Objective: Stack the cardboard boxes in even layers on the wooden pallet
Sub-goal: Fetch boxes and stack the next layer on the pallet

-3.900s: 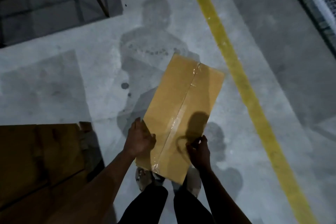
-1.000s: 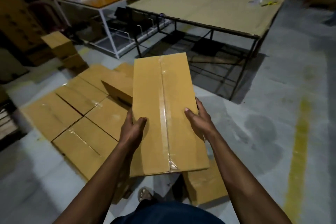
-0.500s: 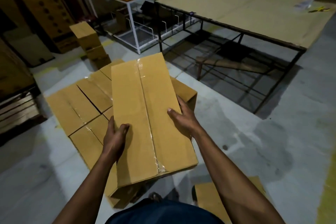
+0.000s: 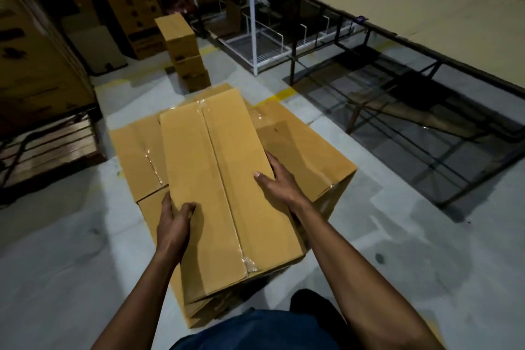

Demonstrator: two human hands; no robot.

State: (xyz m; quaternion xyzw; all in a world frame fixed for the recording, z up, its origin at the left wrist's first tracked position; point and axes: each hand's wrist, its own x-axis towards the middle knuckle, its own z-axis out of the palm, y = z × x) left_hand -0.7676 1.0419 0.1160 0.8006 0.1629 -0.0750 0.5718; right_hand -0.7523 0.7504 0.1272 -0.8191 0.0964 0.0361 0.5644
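Dim warehouse floor. Box held above stack; left hand and right hand grip its sides. Pallet probably hidden beneath. Risk: skewed placement, uneven layer.

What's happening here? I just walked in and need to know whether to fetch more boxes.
A person is carrying a long taped cardboard box, the left hand gripping its left edge and the right hand gripping its right edge. It is held over a group of boxes already laid side by side low on the floor, with one box sitting higher on the right. The pallet itself is hidden beneath them. A small stack of boxes stands farther back.
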